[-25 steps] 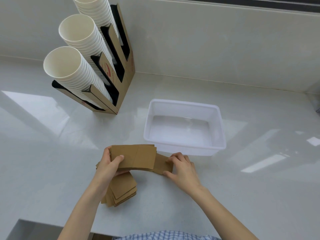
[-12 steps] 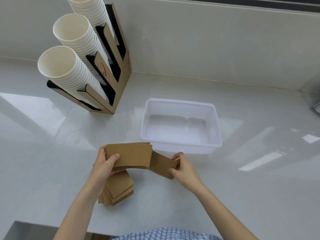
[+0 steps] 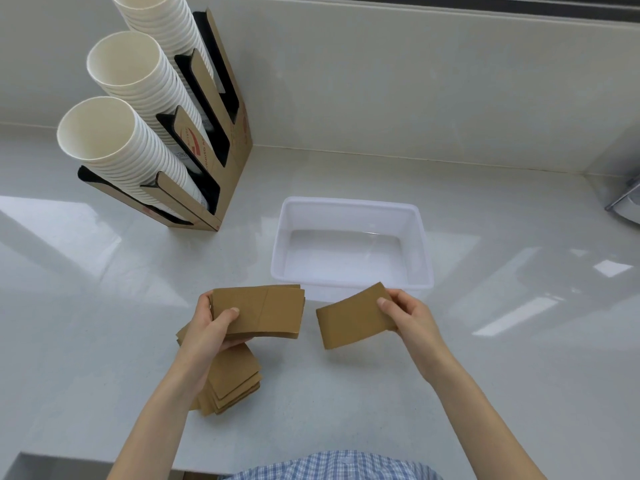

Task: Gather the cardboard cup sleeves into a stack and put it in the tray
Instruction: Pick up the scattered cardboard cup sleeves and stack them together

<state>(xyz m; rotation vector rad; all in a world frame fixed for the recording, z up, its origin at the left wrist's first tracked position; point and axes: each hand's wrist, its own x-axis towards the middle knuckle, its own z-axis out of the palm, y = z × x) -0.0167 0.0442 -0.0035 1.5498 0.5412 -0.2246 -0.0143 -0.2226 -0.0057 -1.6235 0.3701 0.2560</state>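
Observation:
My left hand [image 3: 211,323] grips a small stack of flat brown cardboard cup sleeves [image 3: 266,311] above the counter. My right hand [image 3: 405,315] pinches a single sleeve [image 3: 349,318] by its right end, held apart from the stack with a gap between them. A loose pile of more sleeves [image 3: 230,382] lies on the counter under my left wrist, partly hidden by it. The white plastic tray [image 3: 424,244] stands just behind my hands with nothing in it.
A cardboard cup holder [image 3: 235,143] with three tilted columns of white paper cups [image 3: 114,140] stands at the back left. The wall runs behind. A metal object [image 3: 627,202] shows at the right edge. The counter's front edge drops off at bottom left.
My right hand has pulled one sleeve out from under the stack and moved it right, so it is now separate. The left hand kept its stack nearly still.

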